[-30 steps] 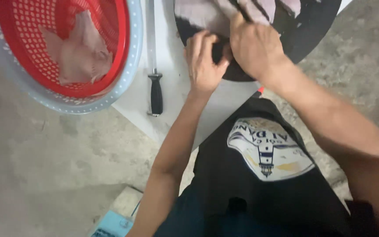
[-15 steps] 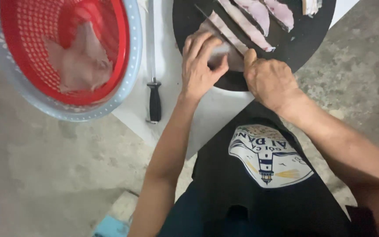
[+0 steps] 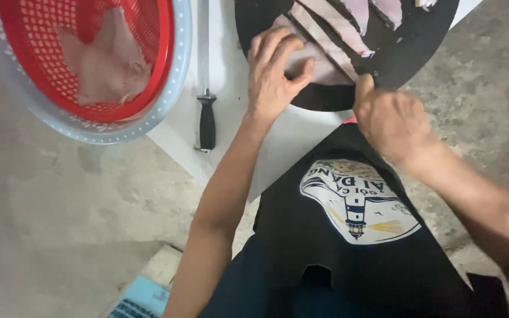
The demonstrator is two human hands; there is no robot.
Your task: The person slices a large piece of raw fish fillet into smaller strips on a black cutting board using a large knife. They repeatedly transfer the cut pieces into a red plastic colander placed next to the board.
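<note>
Pale meat slab point(image 3: 319, 68) lies on the round black board point(image 3: 419, 53), pinned by the left hand point(image 3: 272, 76), fingers spread flat, steadying it. Right hand point(image 3: 393, 121), fisted at the board's near edge, grips something unseen. Red basket point(image 3: 148, 70) sits left of the board.

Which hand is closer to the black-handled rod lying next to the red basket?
The left hand. It presses on the pale meat on the dark round board, just right of the rod. The right hand is farther right, at the board's near edge.
</note>
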